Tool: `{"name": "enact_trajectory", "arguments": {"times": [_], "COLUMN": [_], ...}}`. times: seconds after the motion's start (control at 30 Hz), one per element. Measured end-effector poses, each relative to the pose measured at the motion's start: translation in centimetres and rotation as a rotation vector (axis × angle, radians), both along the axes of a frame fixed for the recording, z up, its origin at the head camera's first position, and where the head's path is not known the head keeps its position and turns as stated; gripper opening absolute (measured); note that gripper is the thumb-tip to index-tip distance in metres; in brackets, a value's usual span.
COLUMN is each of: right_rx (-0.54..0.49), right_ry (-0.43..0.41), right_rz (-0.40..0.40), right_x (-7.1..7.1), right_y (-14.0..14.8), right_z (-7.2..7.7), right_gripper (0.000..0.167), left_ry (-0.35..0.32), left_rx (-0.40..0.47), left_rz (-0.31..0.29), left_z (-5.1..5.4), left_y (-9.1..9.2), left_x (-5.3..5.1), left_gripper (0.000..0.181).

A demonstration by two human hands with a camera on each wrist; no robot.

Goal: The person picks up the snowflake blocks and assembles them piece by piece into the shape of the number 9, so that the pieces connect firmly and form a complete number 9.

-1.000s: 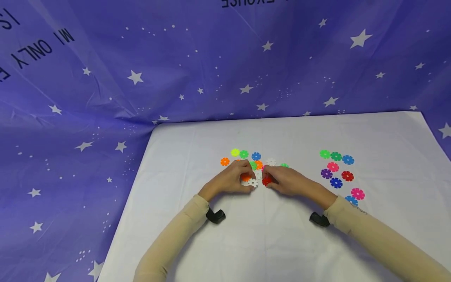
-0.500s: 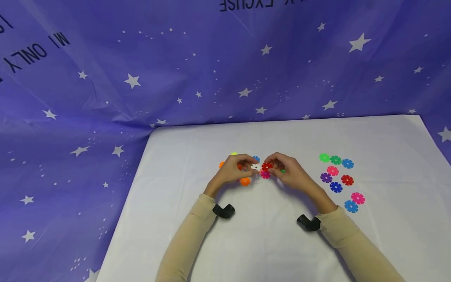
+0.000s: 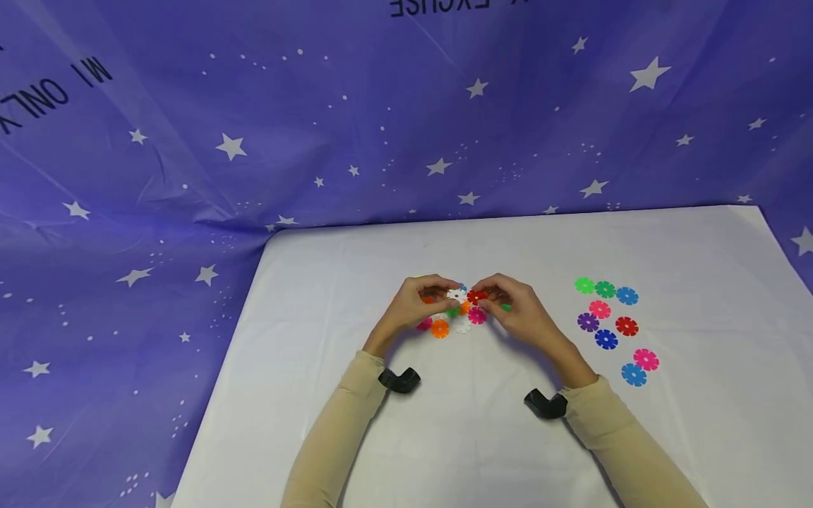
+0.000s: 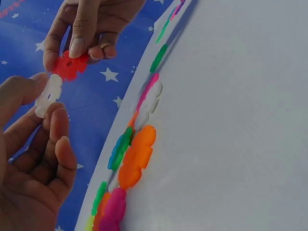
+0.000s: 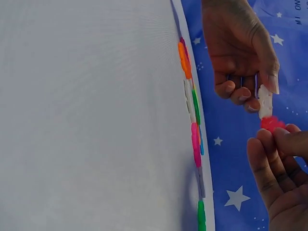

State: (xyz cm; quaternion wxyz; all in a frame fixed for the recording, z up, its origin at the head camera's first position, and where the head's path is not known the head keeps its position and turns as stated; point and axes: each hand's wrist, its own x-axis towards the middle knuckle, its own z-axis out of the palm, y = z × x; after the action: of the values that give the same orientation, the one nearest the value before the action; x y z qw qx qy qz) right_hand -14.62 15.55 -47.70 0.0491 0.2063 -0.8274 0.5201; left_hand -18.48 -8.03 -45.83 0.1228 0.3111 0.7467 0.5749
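My left hand (image 3: 409, 307) pinches a white notched plastic disc (image 3: 456, 296) between thumb and fingers. A red notched disc (image 3: 476, 297) is pinched by my right hand (image 3: 521, 314). Both discs are held above the table, edge to edge. In the right wrist view the white disc (image 5: 265, 101) and red disc (image 5: 272, 123) meet at their rims; whether their notches interlock I cannot tell. Beneath the hands lies a cluster of loose discs, among them an orange disc (image 3: 440, 329), a pink disc (image 3: 477, 315) and another white disc (image 3: 462, 325). My left hand hides part of this cluster.
On the right of the white-covered table (image 3: 444, 437) lies a second group of several discs, including a purple disc (image 3: 588, 322), a dark blue disc (image 3: 606, 339) and a red disc (image 3: 627, 326). A purple star-patterned cloth (image 3: 356, 106) hangs behind the table.
Both hands have risen from the table among the discs, bringing the white and red discs up and together. Over the last half second they have shifted only slightly.
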Motion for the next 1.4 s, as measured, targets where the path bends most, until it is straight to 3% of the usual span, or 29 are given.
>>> {"name": "enact_trajectory", "arguments": {"times": [0.17, 0.33, 0.63, 1.0, 1.27, 1.4], "right_rx": [-0.013, -0.034, -0.071, -0.085, -0.08, -0.073], "right_ry": [0.035, 0.096, 0.138, 0.223, 0.237, 0.214], "right_rz": [0.003, -0.025, -0.019, -0.053, -0.113, -0.077], "right_x": [0.2, 1.0, 1.2, 1.0, 0.3, 0.2], "right_y": [-0.3, -0.9, -0.9, -1.2, -1.1, -1.1], "right_z": [0.1, 1.9, 2.5, 1.5, -0.9, -1.3], "right_gripper": [0.028, 0.026, 0.023, 0.022, 0.025, 0.025], "left_ry": [-0.073, -0.195, -0.302, -0.355, -0.339, -0.271], "left_rx": [0.021, 0.039, 0.079, 0.07, 0.031, -0.059], "left_rz": [0.007, 0.022, -0.009, -0.034, -0.016, 0.027], "left_z": [0.2, -0.1, -2.5, -2.3, -2.3, -1.9], "left_y": [0.2, 0.3, 0.2, 0.8, 1.2, 1.6], "left_x": [0.2, 0.2, -0.6, -0.5, -0.2, 0.0], "left_gripper": [0.03, 0.033, 0.033, 0.033, 0.032, 0.028]}}
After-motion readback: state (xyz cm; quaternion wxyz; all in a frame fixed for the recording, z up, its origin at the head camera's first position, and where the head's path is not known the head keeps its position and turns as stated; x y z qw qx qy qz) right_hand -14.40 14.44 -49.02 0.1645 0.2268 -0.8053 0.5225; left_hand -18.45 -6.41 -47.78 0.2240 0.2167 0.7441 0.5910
